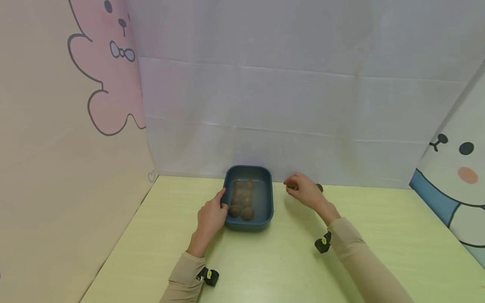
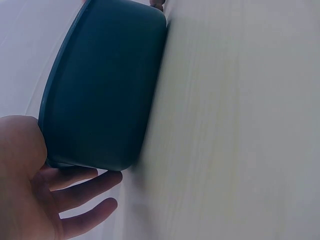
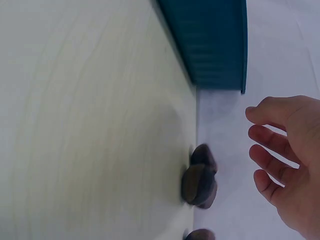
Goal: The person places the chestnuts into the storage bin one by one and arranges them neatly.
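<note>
**Yellow-green wood-grained tabletop: loose brown rounded pieces below right hand**

Creased white cloth backdrop closes the rear edge. Deep blue, rounded-rectangular container, probably plastic, stands upright, its long axis running toward the backdrop; several brown, ball-like objects lie inside. Left hand grips the container's left wall. Right hand is suspended right of the container, fingers loosely curved and holding nothing.

Key relation: the loose pieces lie clustered beneath the right fingers, apart from them, at the foot of the backdrop. Right hand is the nearer. Their long axis cannot be told.
</note>
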The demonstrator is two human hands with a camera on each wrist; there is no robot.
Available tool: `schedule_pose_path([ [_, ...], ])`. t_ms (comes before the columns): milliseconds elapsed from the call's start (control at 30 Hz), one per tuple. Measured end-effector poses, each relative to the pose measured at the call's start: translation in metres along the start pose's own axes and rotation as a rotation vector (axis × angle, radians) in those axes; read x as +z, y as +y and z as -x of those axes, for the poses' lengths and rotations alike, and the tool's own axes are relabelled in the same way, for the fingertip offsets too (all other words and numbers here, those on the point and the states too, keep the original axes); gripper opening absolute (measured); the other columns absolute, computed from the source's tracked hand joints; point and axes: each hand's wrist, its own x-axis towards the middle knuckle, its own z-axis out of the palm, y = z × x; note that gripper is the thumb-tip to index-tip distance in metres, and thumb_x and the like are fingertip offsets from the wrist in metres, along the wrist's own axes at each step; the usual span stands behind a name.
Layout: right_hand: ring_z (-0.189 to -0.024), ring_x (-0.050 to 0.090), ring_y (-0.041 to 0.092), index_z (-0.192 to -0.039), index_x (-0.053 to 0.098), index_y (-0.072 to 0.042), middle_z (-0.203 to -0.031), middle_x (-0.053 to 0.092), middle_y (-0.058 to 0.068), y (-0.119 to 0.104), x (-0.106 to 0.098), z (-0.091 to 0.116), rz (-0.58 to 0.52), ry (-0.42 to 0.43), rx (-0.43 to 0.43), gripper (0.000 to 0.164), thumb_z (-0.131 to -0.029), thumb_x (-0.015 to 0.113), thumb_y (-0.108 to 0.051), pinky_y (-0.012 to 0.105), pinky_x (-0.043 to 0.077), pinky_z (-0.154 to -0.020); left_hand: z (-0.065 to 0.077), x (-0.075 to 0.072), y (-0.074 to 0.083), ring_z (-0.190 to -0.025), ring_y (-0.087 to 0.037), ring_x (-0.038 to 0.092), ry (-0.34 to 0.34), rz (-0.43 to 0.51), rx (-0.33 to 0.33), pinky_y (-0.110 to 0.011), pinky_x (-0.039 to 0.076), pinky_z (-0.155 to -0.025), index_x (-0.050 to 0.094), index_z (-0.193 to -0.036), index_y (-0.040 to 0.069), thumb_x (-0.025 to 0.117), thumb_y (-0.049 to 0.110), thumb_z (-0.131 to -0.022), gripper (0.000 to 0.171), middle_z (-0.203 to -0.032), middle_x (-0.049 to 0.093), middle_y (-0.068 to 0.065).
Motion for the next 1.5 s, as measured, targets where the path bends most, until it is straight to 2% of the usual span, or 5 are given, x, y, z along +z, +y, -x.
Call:
schedule_pose_path([
  [233,-0.096,0.06,0.031,-0.113,0.071,0.0,-0.111,0.063,0.018,0.028,0.002,0.01,-0.01,0.018,0.094,0.026,-0.088,0.068,-0.007,0.05,0.048,-0.085,0.0,-0.001,0.0,-0.043,-0.012,0.02,-0.007,-0.006,-0.001,-0.027,0.016,-0.043,0.051,-0.147,0.018,0.051,0.011,-0.091,0.056,-0.045,0.038,0.0],
  [567,-0.079,0.052,0.02,-0.119,0.068,0.0,-0.112,0.059,0.019,0.048,0.003,0.021,-0.024,-0.008,0.204,0.032,-0.089,0.069,-0.01,0.032,0.042,-0.068,0.001,-0.001,0.002,-0.043,-0.013,0.022,-0.008,-0.001,-0.009,-0.028,0.017,-0.042,0.052,-0.147,0.018,0.051,0.012,-0.09,0.057,-0.047,0.039,-0.001],
  [833,-0.082,0.056,0.025,-0.118,0.068,0.003,-0.111,0.058,0.022,0.055,0.006,0.024,-0.014,-0.003,0.193,0.032,-0.087,0.069,-0.008,0.039,0.047,-0.073,0.001,0.001,0.001,-0.043,-0.013,0.021,-0.011,0.0,-0.017,-0.028,0.017,-0.042,0.051,-0.147,0.02,0.051,0.014,-0.091,0.057,-0.047,0.039,-0.001],
  [1200,-0.089,0.059,0.027,-0.12,0.066,-0.002,-0.113,0.06,0.02,0.059,0.007,0.025,0.026,-0.036,0.247,0.037,-0.085,0.071,-0.012,0.045,0.049,-0.078,0.0,0.0,0.002,-0.044,-0.013,0.022,-0.02,-0.003,-0.025,-0.028,0.017,-0.043,0.05,-0.148,0.02,0.05,0.014,-0.091,0.057,-0.048,0.04,-0.001],
  [1500,-0.078,0.056,0.02,-0.115,0.067,-0.004,-0.105,0.06,0.015,0.045,0.004,0.021,-0.007,0.021,0.202,0.035,-0.082,0.074,-0.014,0.034,0.045,-0.069,0.001,0.0,0.002,-0.044,-0.014,0.024,-0.013,-0.009,-0.027,-0.029,0.019,-0.043,0.051,-0.147,0.02,0.051,0.014,-0.09,0.057,-0.049,0.042,-0.002],
])
